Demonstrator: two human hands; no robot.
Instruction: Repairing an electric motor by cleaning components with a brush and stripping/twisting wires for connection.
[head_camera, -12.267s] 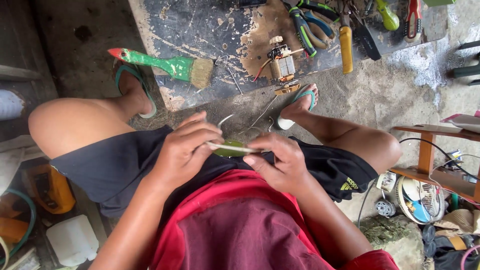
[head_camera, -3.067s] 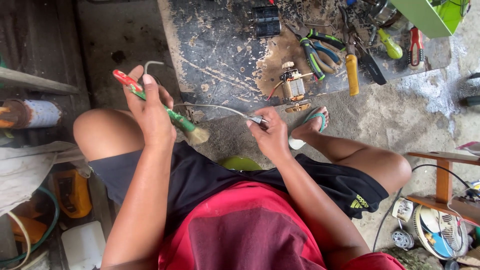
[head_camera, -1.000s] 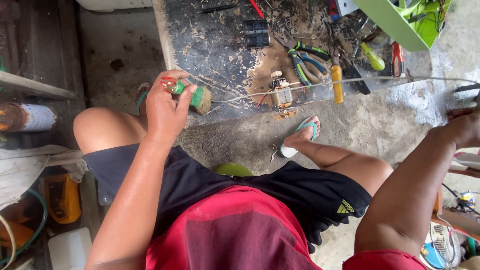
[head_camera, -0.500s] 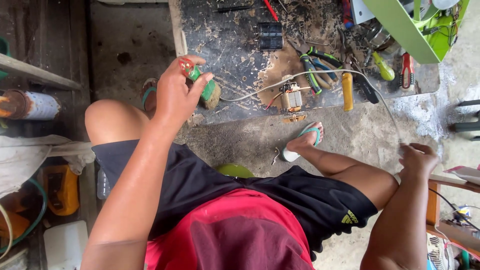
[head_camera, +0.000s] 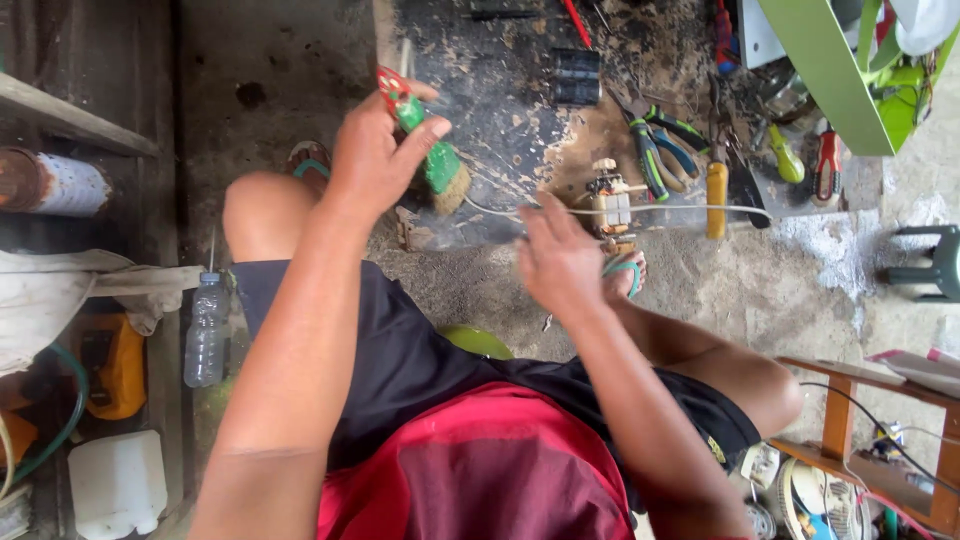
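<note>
My left hand (head_camera: 372, 160) grips a paintbrush (head_camera: 425, 150) with a green and red handle, bristles pointing down to the right, raised over my left knee. My right hand (head_camera: 558, 262) is near the middle, fingers closed on a thin pale wire (head_camera: 660, 210) that runs right across the dark board. The wire passes a small motor coil part (head_camera: 608, 202) lying on the board just beyond my right hand. My legs are bent, with a sandalled foot under the right hand.
Green-handled pliers (head_camera: 655, 150), a yellow-handled tool (head_camera: 716, 186) and screwdrivers lie on the dark board (head_camera: 520, 100). A plastic bottle (head_camera: 205, 330) stands at the left, a white can (head_camera: 115, 482) lower left, a wooden stool (head_camera: 860, 420) right, a green bin (head_camera: 830, 70) top right.
My right hand has swung back from the far right to the middle, drawing the wire in toward the board. The left hand keeps the brush raised in about the same place.
</note>
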